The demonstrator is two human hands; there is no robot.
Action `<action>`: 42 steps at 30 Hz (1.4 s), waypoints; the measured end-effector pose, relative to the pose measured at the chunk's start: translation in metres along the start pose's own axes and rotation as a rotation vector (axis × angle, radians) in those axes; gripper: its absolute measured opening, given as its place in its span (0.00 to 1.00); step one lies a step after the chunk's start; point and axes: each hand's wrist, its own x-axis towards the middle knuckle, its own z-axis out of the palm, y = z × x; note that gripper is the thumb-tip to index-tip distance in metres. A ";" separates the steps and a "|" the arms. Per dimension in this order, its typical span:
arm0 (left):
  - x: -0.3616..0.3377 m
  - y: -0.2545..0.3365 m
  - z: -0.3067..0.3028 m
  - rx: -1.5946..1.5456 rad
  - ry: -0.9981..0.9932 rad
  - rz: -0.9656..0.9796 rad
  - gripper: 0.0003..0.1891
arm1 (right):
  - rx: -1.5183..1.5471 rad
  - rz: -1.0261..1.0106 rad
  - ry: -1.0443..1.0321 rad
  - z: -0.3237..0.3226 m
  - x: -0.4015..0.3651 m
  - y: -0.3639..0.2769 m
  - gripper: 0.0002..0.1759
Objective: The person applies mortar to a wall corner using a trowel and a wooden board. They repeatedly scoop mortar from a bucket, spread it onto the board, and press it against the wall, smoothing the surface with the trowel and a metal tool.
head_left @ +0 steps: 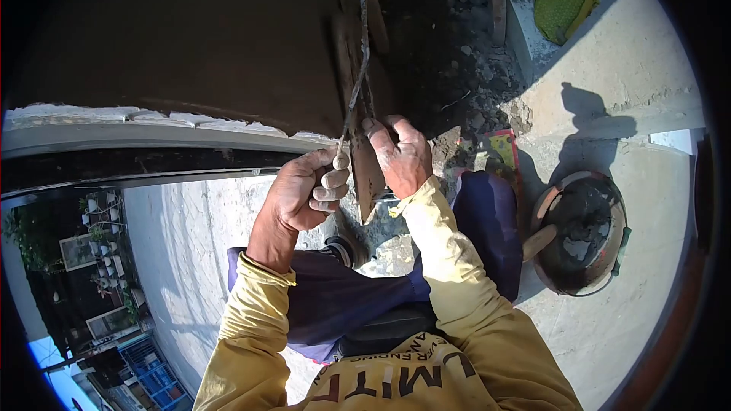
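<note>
My left hand (308, 190) is closed in a fist around the lower end of a grey, mortar-crusted cord (363, 46). The cord runs up along a narrow wooden plank (366, 171) that stands at the edge of a dark wall (190, 38). To the right of the plank, my right hand (401, 156) pinches a second, shorter strand of what looks like the same cord between thumb and fingers. Its knuckles lie close against the wood. Grey dust coats the fingers of both hands. Whether the two strands join behind the plank is hidden.
On the right stands a round bucket (579, 232) with wet grey mortar and a wooden handle at its rim. A red and yellow packet (501, 154) lies by my knee. Rubble (476, 68) covers the ground ahead, and a green-yellow sack (562, 6) rests on a ledge.
</note>
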 end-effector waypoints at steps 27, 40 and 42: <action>0.003 -0.001 -0.007 -0.149 -0.078 -0.048 0.13 | -0.135 -0.016 0.060 0.002 0.059 0.020 0.28; 0.005 -0.001 -0.011 -0.179 -0.119 -0.065 0.13 | -0.108 0.428 -0.018 0.000 0.013 0.106 0.30; 0.005 -0.001 -0.013 -0.190 -0.133 -0.071 0.13 | 0.027 0.229 -0.013 -0.011 0.019 0.048 0.26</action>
